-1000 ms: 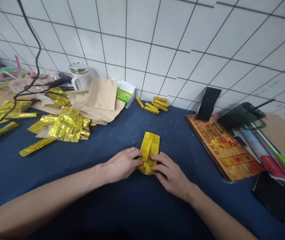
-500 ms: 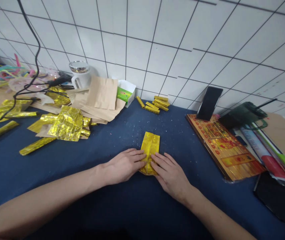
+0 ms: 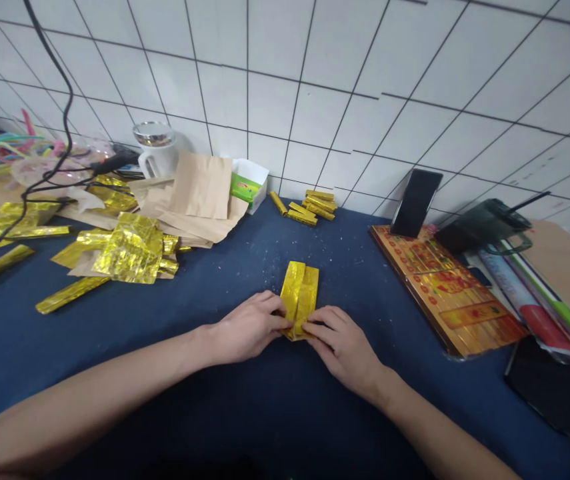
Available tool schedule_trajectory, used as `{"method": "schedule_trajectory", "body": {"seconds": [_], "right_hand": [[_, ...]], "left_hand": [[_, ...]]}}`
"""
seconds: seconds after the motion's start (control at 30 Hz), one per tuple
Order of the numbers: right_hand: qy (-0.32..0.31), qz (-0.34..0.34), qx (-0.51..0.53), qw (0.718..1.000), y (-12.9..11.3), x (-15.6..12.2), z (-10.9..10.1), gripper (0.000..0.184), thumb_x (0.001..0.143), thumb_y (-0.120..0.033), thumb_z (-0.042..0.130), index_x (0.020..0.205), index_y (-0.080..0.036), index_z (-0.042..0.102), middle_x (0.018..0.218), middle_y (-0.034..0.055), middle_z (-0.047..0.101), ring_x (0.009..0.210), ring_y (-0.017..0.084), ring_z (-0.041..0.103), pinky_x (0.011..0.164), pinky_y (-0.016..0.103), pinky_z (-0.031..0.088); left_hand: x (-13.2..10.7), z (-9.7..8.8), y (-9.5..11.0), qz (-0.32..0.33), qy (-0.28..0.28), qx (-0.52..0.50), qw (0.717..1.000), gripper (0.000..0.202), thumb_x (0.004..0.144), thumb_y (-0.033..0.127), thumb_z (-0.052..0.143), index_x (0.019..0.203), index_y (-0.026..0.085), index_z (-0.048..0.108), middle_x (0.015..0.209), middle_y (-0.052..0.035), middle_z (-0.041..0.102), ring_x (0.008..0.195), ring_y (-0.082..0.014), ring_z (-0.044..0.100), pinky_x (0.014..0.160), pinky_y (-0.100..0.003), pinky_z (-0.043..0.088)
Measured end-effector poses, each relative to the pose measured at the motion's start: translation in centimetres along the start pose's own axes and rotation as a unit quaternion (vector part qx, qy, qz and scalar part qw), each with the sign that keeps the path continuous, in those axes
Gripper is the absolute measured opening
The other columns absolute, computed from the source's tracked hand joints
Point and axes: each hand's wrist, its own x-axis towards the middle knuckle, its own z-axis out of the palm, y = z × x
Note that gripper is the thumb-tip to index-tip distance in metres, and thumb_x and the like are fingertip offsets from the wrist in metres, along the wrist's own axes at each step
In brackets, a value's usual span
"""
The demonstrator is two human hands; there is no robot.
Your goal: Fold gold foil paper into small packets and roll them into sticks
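A strip of gold foil paper (image 3: 299,287), its two long sides folded in to a middle seam, lies on the dark blue table in front of me. My left hand (image 3: 255,325) pinches its near left edge between thumb and fingers. On the other side, my right hand (image 3: 342,340) grips the near right edge the same way. The near end of the paper is partly covered by my fingertips. Farther back by the wall lies a small group of narrow folded gold pieces (image 3: 319,205).
To the left are crumpled gold foil sheets (image 3: 132,250), brown paper (image 3: 203,187), a white mug (image 3: 157,157) and a black cable (image 3: 69,100). A phone (image 3: 415,203) leans upright at the right, by an orange printed pack (image 3: 449,293) and a dark cup (image 3: 482,227).
My fingers have moved from lying flat along the gold paper's sides to pinching its near end. That end now looks slightly lifted and shorter. The view has shifted a little.
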Motion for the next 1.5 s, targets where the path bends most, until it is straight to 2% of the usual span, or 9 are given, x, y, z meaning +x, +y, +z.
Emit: {"method": "schedule_trajectory", "body": {"seconds": [0.1,0.2,0.4,0.57,0.73,0.97,1.17,1.5], "right_hand": [[0.014,0.036,0.039,0.998,0.1,0.0,0.0,0.017,0.084,-0.015,0.048,0.088,-0.021,0.063,0.085,0.0041,0.063,0.083,0.018,0.056,0.075,0.035,0.049],[0.015,0.07,0.027,0.997,0.1,0.0,0.2,0.016,0.085,-0.017,0.047,0.081,-0.02,0.063,0.082,0.0047,0.061,0.08,0.018,0.055,0.073,0.034,0.049],[0.023,0.092,0.008,0.995,0.3,0.4,0.7,0.021,0.087,-0.02,0.044,0.072,-0.02,0.059,0.07,0.0028,0.058,0.07,0.017,0.052,0.069,0.034,0.045],[0.027,0.121,0.0,0.992,0.5,0.4,0.9,0.011,0.082,-0.015,0.049,0.077,-0.019,0.057,0.073,0.0026,0.059,0.07,0.017,0.051,0.069,0.034,0.044],[0.021,0.119,-0.026,0.992,0.6,0.5,1.0,0.01,0.081,-0.014,0.05,0.077,-0.02,0.057,0.072,0.0023,0.06,0.07,0.018,0.052,0.067,0.033,0.044],[0.02,0.126,-0.053,0.99,0.6,0.8,1.2,0.01,0.079,-0.013,0.049,0.082,-0.02,0.057,0.071,0.0031,0.061,0.069,0.019,0.054,0.064,0.033,0.044],[0.012,0.148,-0.048,0.988,0.7,0.9,1.2,0.021,0.076,-0.011,0.052,0.095,-0.019,0.054,0.07,0.0011,0.058,0.067,0.018,0.053,0.064,0.033,0.044],[0.0,0.155,-0.061,0.986,0.9,1.2,1.3,0.022,0.074,-0.011,0.055,0.094,-0.019,0.052,0.067,0.0,0.057,0.065,0.018,0.052,0.062,0.032,0.042]], "left_hand": [[0.5,-0.4,0.0,-0.027,0.001,-0.037,0.999,0.022,0.084,0.014,0.049,0.099,0.019,0.064,0.089,-0.0045,0.059,0.087,-0.0164,0.052,0.082,-0.03,0.042],[1.0,-0.6,0.0,-0.06,0.009,-0.056,0.997,0.021,0.085,0.014,0.048,0.098,0.019,0.064,0.087,-0.0027,0.062,0.085,-0.0154,0.054,0.083,-0.03,0.041],[1.6,-0.4,-0.2,-0.113,0.022,-0.062,0.991,0.017,0.084,0.015,0.049,0.085,0.019,0.065,0.077,-0.0005,0.064,0.078,-0.0153,0.054,0.075,-0.027,0.042],[2.1,0.0,-0.4,-0.133,0.014,-0.047,0.99,0.014,0.083,0.014,0.05,0.084,0.019,0.064,0.08,0.0001,0.065,0.078,-0.0165,0.054,0.075,-0.029,0.042],[2.2,0.0,-0.3,-0.155,0.008,-0.001,0.988,0.013,0.083,0.015,0.048,0.078,0.018,0.06,0.075,-0.0006,0.063,0.076,-0.0179,0.055,0.072,-0.03,0.042],[2.6,0.3,-0.4,-0.143,-0.005,0.084,0.986,0.015,0.085,0.018,0.043,0.08,0.018,0.057,0.071,-0.0039,0.062,0.07,-0.0205,0.056,0.064,-0.031,0.043],[2.4,0.7,-0.2,-0.13,0.005,0.116,0.985,0.013,0.085,0.016,0.04,0.083,0.016,0.053,0.076,-0.006,0.062,0.072,-0.0222,0.056,0.065,-0.034,0.045],[2.2,1.3,0.0,-0.127,0.01,0.161,0.979,0.011,0.086,0.016,0.039,0.085,0.015,0.049,0.077,-0.007,0.059,0.072,-0.022,0.056,0.066,-0.034,0.046]]}}
